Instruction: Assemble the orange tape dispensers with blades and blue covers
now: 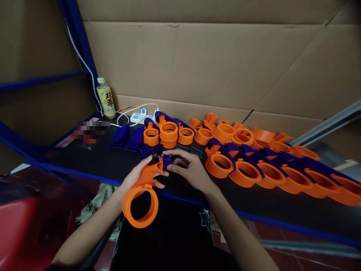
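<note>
My left hand [138, 175] grips the stem of an orange plastic ring part [141, 199], whose big ring hangs down over the table's front edge. My right hand [189, 168] presses a small dark blue piece [167, 160] against the top of that stem, where a small black part shows. Both hands meet just in front of a cluster of orange rings [168, 132] on the black tabletop [107, 162].
A long row of orange rings with blue pieces [270, 173] runs to the right. Loose blue parts [128, 137] lie at the left. A drink bottle [106, 98], a white power strip [138, 116] and cables stand at the back. Cardboard walls surround the table; a red object [17, 226] sits lower left.
</note>
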{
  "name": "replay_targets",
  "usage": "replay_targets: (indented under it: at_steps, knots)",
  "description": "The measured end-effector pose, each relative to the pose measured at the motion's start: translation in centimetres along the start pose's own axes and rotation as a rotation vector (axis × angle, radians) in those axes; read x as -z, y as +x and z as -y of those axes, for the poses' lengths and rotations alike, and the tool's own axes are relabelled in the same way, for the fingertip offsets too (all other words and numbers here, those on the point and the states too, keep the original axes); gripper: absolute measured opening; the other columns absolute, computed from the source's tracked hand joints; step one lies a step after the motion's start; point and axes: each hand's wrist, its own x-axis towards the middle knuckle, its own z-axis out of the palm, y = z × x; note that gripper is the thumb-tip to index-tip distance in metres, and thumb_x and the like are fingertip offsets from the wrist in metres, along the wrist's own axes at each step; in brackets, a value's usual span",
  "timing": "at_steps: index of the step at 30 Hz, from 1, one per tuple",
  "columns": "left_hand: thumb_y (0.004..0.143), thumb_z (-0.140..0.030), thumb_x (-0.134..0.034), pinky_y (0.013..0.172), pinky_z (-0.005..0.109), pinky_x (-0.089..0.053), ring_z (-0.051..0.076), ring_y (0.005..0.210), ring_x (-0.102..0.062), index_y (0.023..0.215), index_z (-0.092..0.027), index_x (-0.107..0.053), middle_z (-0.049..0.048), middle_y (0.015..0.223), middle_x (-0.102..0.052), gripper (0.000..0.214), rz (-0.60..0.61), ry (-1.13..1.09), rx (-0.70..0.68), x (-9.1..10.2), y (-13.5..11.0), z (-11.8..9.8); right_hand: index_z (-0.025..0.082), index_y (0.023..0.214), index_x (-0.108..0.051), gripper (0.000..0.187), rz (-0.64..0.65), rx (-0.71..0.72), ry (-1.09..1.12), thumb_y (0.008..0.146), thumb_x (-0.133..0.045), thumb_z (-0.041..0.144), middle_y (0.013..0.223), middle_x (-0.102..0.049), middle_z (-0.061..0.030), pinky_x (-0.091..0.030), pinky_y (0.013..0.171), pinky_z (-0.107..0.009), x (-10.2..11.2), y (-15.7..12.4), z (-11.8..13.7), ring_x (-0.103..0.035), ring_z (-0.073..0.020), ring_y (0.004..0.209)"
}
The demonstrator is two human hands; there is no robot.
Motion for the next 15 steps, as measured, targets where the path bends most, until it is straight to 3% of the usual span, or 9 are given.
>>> replay_targets:
  at_steps: [8,15]
  knots:
    - [0.091,-0.044,-0.061,0.053,0.034,-0.062,0.02,0.055,-0.068,0.111,-0.013,-0.06,0.008,0.074,-0.07,0.037,-0.095,0.126,-0.138,-1.5,0.1,0.5,0.029,0.119,-0.072,0.032,0.007,0.171,-0.365,0.087,-0.072,0.033,0.105,-0.072,-0.0041,-0.053,0.069,-0.027,0.1,-0.3,1.4,-0.065,-0.0154,0.085]
    - [0.083,-0.028,-0.067,0.06,0.036,-0.063,0.017,0.06,-0.067,0.106,-0.016,-0.058,0.0044,0.073,-0.069,0.028,-0.115,0.086,-0.151,-2.2,-0.9,0.9,0.029,0.12,-0.071,0.032,0.005,0.232,-0.44,0.088,-0.072,0.034,0.105,-0.071,-0.0051,-0.056,0.072,-0.03,0.3,-0.7,0.5,-0.065,-0.0155,0.08]
